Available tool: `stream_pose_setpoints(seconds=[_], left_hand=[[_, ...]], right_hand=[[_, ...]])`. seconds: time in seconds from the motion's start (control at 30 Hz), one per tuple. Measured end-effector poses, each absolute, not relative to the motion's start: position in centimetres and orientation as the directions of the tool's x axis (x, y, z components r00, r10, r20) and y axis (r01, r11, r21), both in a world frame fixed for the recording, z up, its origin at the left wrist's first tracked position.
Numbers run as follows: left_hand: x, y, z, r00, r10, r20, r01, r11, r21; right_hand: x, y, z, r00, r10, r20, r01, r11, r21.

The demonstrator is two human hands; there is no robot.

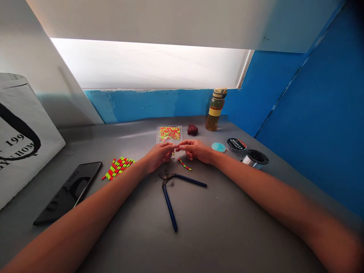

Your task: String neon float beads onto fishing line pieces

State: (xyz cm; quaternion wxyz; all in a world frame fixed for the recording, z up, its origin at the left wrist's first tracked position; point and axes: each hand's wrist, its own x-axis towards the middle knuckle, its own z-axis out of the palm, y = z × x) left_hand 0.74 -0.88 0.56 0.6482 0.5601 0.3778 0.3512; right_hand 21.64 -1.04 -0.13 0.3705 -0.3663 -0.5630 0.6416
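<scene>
My left hand point(160, 156) and my right hand point(196, 149) meet fingertip to fingertip above the grey table, both pinched closed. Whatever sits between the fingertips is too small to make out. Just below them lies a short string of red and yellow-green beads point(184, 164). Behind the hands is a clear plastic bag of loose beads point(170, 133) in the same colours. Left of my left wrist rests a flat patch of rows of these beads point(118, 168). Pliers with dark blue handles point(170, 201) lie spread apart nearer to me.
At the right stand a spool of clear line point(254, 159), a round black-labelled case point(236, 145) and a light blue disc point(218, 147). A dark red ball of cord point(192, 130) and a bottle point(215, 112) are farther back. At left lie a phone point(69, 191) and a white bag point(25, 140).
</scene>
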Motion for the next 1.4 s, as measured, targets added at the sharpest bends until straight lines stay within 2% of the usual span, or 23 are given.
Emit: stream_pose_setpoints(seconds=[0.2,0.6,0.83,1.2,1.4], left_hand=[[0.72,-1.05,0.66,0.467,0.877,-0.111,-0.011,0.131,0.991],[0.74,-1.01,0.59,0.523,0.848,-0.090,-0.010,0.112,0.994],[0.67,-1.30,1.06,0.477,0.869,-0.132,-0.017,0.160,0.987],[0.93,-1.32,0.46,0.462,0.883,-0.083,0.067,0.059,0.996],[0.85,-1.07,0.22,0.477,0.875,-0.085,-0.007,0.100,0.995]], right_hand=[[21.40,-1.02,-0.75,-0.469,0.883,-0.014,0.057,0.014,-0.998],[21.44,-1.00,-0.41,-0.424,0.903,-0.065,-0.082,-0.110,-0.990],[21.56,-0.98,-0.20,-0.445,0.892,-0.080,-0.048,-0.114,-0.992],[21.87,-0.84,-0.32,-0.469,0.878,-0.095,-0.077,-0.148,-0.986],[21.81,-0.75,-0.29,-0.462,0.882,-0.097,-0.095,-0.158,-0.983]])
